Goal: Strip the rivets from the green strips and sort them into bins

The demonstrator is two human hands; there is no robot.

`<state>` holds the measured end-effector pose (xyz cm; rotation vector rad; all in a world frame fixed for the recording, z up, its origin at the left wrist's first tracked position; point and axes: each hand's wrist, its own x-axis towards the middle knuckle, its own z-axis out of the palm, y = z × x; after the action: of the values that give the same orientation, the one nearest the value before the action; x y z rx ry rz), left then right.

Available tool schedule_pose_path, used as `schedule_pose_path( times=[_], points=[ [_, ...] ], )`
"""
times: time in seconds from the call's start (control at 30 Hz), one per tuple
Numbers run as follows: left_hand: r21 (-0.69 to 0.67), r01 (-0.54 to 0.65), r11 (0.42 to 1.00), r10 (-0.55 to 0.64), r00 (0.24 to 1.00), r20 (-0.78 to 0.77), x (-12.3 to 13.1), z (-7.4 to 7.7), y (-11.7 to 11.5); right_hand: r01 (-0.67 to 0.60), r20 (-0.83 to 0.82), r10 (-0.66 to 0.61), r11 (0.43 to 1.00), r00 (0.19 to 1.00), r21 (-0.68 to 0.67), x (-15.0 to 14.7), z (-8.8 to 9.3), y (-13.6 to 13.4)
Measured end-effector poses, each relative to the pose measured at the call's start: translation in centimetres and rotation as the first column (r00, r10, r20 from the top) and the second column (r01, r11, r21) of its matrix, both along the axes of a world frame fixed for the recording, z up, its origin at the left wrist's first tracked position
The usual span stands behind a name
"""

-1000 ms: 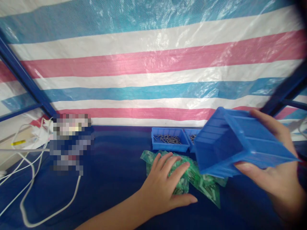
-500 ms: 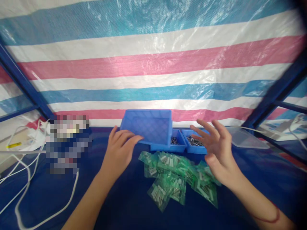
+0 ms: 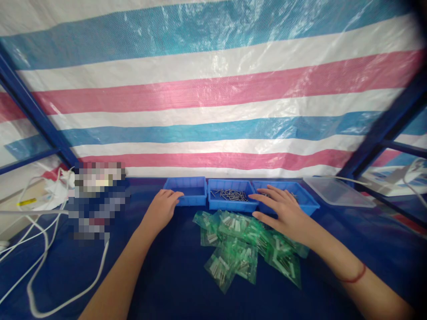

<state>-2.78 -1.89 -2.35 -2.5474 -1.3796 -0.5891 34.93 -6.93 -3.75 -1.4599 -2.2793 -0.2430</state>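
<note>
My left hand (image 3: 162, 210) grips the near left corner of an empty blue plastic bin (image 3: 189, 201), which stands upright at the back of the table. Beside it, a middle blue bin (image 3: 233, 206) holds loose metal screws (image 3: 230, 194). My right hand (image 3: 282, 209) hovers with fingers apart around the right-hand blue bin (image 3: 308, 205), hiding much of its inside. Whether its fingertips touch a rim I cannot tell. In front of the bins lies a heap of green-tinted clear bags (image 3: 245, 240) with screws and pale pieces inside.
A clear plastic lid or tray (image 3: 340, 192) lies to the right of the bins. White cables (image 3: 36, 271) loop over the left side near a blurred-out patch. Striped sheeting (image 3: 213, 102) hangs behind, between blue metal posts (image 3: 43, 118).
The empty bin, held raised and tilted before, now stands in line with the other bins, left of them. My right hand has swung left and turned palm down.
</note>
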Motion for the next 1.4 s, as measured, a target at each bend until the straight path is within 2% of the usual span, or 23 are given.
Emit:
schedule_pose_path(
  times=[0.1,0.17,0.23,0.3,0.37,0.43,0.5,0.6,0.7,0.83,1.03,1.1,1.2,1.4],
  points=[
    [0.011,0.001,1.0,-0.001,1.0,0.02,0.3,0.1,-0.3,0.003,0.0,-0.003,1.0,1.0,0.022,-0.8,-0.3,0.3],
    [0.068,-0.007,0.998,0.003,0.998,0.055,1.1,0.8,-1.1,-0.011,-0.038,0.013,0.999,0.999,0.053,-1.2,0.0,0.2],
    [0.11,0.035,0.993,-0.046,0.994,0.101,2.3,1.9,-2.5,-0.02,-0.129,0.034,0.994,0.991,0.109,-1.6,0.5,-0.5],
    [0.036,0.162,0.986,-0.165,0.978,0.129,3.7,2.7,-4.2,-0.011,-0.247,0.056,0.984,0.967,0.179,-2.0,0.7,-1.9],
    [-0.114,0.313,0.943,-0.303,0.948,0.102,5.0,2.8,-5.6,-0.028,-0.284,0.087,0.978,0.955,0.208,-2.4,0.2,-3.7],
    [-0.228,0.401,0.887,-0.4,0.915,0.051,6.1,2.2,-6.6,-0.042,-0.214,0.066,0.993,0.975,0.113,-2.6,-0.7,-5.7],
    [-0.307,0.417,0.855,-0.435,0.901,0.013,7.1,1.2,-7.2,-0.001,-0.142,-0.004,0.999,0.99,-0.035,-2.9,-1.8,-7.3],
    [-0.371,0.393,0.842,-0.421,0.907,0.004,8.2,-0.1,-7.4,0.028,-0.117,-0.05,0.983,0.992,-0.182,-3.8,-2.7,-8.6],
    [-0.369,0.383,0.847,-0.407,0.913,0.013,8.9,-0.6,-7.7,-0.051,-0.198,0.007,0.974,0.98,-0.22,-5.1,-2.6,-8.4],
    [-0.309,0.306,0.901,-0.308,0.95,0.042,9.3,-0.7,-8.1,-0.143,-0.323,0.078,0.973,0.943,-0.183,-6.9,-1.6,-7.2],
    [-0.133,0.178,0.975,-0.169,0.983,0.078,9.7,-1.2,-9.1,-0.245,-0.317,0.209,0.967,0.925,-0.076,-7.9,-1.1,-5.5],
    [-0.127,0.185,0.975,-0.178,0.982,0.062,9.8,-1.2,-9.3,-0.316,-0.323,0.28,0.947,0.904,-0.065,-7.9,-1.2,-5.1],
    [-0.188,0.214,0.958,-0.212,0.977,0.032,9.8,-1.1,-9.4,-0.401,-0.369,0.355,0.915,0.859,-0.052,-7.7,-1.2,-4.5],
    [-0.257,0.208,0.944,-0.211,0.977,0.017,9.6,-1.5,-8.7,-0.436,-0.368,0.403,0.9,0.838,-0.005,-7.7,-1.0,-4.0]
  ],
)
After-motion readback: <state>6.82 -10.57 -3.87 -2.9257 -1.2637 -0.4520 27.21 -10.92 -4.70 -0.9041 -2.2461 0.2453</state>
